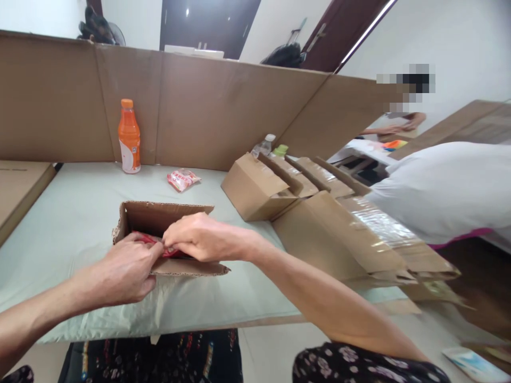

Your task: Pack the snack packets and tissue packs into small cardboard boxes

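Note:
A small open cardboard box (154,213) stands before me on the pale green tabletop cover. Inside it shows a red packet (147,238), mostly covered by my fingers. My left hand (130,266) reaches over the box's near side, its fingers closed on the packet's edge. From the right, my right hand (202,236) pinches the same packet, fingertips close to those of the left. Beyond the box lies a pink and white snack packet (182,180), touched by neither hand. An orange drink bottle (130,141) stands upright behind it.
Cardboard panels (223,111) wall off the back of the table. To the right sits a divided cardboard carton (255,183), with a clear bottle (264,145) and a green-capped one (280,150) behind it. A person in white (447,186) is close at the right. Another person's hands (395,129) show farther back.

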Motion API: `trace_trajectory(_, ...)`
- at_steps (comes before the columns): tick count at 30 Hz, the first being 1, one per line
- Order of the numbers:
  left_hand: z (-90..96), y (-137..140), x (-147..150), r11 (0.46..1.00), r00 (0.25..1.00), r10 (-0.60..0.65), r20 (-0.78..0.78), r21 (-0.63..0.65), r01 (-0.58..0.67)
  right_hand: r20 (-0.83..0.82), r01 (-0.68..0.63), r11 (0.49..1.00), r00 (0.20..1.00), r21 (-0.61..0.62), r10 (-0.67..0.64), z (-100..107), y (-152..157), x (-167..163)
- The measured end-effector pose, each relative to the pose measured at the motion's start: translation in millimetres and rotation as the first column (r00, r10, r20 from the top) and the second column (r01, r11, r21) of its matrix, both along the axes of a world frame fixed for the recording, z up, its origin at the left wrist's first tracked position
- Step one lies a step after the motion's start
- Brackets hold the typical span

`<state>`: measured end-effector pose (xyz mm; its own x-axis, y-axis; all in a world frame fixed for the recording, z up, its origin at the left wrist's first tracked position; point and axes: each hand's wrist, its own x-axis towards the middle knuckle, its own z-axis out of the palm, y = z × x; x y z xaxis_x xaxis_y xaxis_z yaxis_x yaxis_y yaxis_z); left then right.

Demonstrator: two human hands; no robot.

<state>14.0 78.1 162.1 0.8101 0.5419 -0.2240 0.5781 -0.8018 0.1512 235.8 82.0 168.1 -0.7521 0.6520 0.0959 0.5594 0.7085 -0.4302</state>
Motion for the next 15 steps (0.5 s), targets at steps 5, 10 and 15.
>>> trace_trajectory(5, -4.6, 1, 4, 1.0, 0.996, 0.021, -0.083, -0.012, -0.022, -0.58, 0.605, 0.771, 0.561, -0.199, -0.59, -11, 62, 58)
trace_trajectory(10, -13.0, -1, -12, 0.993, 0.999, 0.013, 0.041, -0.115, -0.008, -0.219, 0.662, 0.251, 0.133, -0.706, -0.967, -81, 160, 93)
trace_trajectory(15, -13.3, 7, -28, 0.993, 0.983, -0.061, 0.171, -0.093, 0.078, -0.045, 0.579, 0.105, 0.117, -0.809, -0.992, -135, 228, 96)
